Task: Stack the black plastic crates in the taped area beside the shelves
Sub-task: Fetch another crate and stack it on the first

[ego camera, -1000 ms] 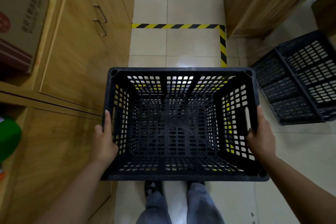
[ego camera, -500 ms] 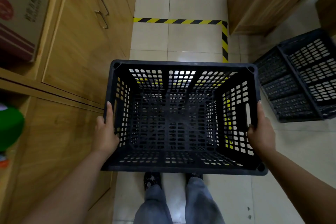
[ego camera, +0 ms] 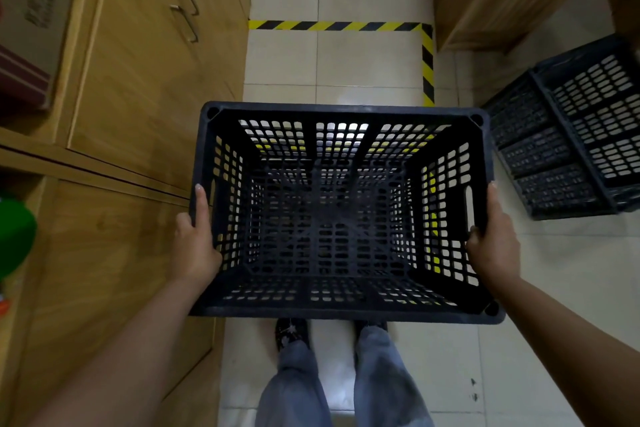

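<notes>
I hold the black crate open side up with my left hand and right hand, each grip wrapped on a short side so it stays level, with the yellow-and-black tape just ahead marking its spot.

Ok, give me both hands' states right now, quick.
Left hand: grips the left wall of the black crate.
Right hand: grips the crate's right wall, by its handle slot.

Bare forearms, no sleeves; grey-blue jeans; dark patterned shoes.
</notes>
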`<state>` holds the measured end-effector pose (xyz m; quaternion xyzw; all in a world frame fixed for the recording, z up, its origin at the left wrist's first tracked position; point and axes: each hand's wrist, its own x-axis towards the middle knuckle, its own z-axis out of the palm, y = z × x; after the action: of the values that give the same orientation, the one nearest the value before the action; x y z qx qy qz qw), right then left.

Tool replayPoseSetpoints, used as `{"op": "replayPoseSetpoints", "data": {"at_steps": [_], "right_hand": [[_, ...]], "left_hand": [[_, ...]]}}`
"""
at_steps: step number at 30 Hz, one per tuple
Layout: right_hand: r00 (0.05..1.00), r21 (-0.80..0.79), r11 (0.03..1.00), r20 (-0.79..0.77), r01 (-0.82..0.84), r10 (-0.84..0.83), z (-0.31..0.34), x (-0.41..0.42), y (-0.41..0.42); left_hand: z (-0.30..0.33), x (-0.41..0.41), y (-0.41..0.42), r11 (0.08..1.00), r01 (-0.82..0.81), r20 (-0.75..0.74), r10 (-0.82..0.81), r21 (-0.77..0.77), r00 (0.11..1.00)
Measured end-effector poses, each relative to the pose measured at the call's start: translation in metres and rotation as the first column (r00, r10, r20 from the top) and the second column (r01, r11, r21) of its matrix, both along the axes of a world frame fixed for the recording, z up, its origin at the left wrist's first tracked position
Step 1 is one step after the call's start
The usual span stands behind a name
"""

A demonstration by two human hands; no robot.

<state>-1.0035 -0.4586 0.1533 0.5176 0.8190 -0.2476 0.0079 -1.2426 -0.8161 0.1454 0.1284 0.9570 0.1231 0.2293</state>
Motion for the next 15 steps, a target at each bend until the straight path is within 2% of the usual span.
{"op": "replayPoseSetpoints", "data": {"at_steps": [8,15], "right_hand": [[1.0,0.02,1.0,0.031,-0.002,0.001,-0.0018,-0.0001,0.0001],[0.995,0.036,0.997,0.074,-0.074,0.071,-0.0051,0.0,0.0026]], "left_hand": [[0.0017,-0.0015,0.0005,1.0,0.009,0.011,-0.008,-0.016,1.0],[-0.0004,-0.0055,0.0007,0.994,0.076,-0.001,-0.076,-0.076,0.997]]}}
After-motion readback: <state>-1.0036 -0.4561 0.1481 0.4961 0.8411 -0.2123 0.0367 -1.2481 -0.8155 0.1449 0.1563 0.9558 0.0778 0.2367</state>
